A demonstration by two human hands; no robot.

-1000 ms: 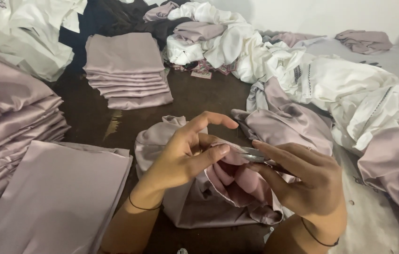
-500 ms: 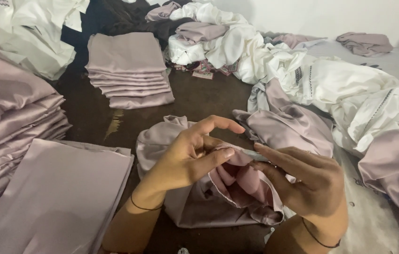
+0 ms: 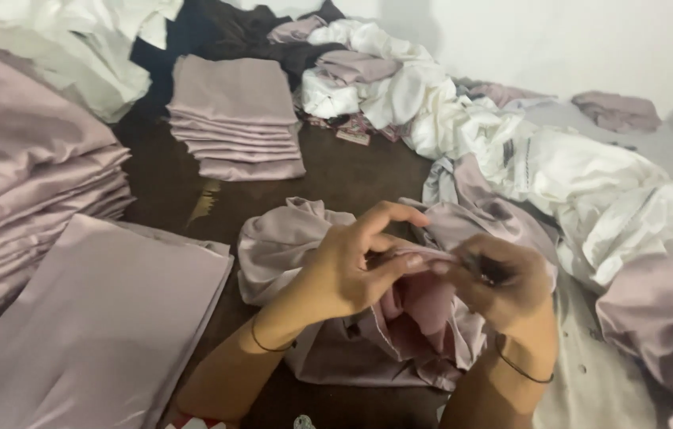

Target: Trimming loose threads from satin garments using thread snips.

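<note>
The left hand [image 3: 344,274] pinches a fold of the crumpled mauve satin piece [image 3: 400,318] between thumb and forefinger, lifting the edge off the dark tabletop [image 3: 352,171] so that it faces the right hand. The right hand [image 3: 503,290] meets it at the same raised edge, its grip closed narrow on the cloth around a small dark object that is too blurred to name. The piece lies near centre, bunched under both hands, probably so that one seam stays taut. Flat folded mauve pieces [image 3: 98,318] lie near left, a neat stack [image 3: 233,119] stands far left, and loose white cloth [image 3: 574,175] is heaped on the right.
</note>
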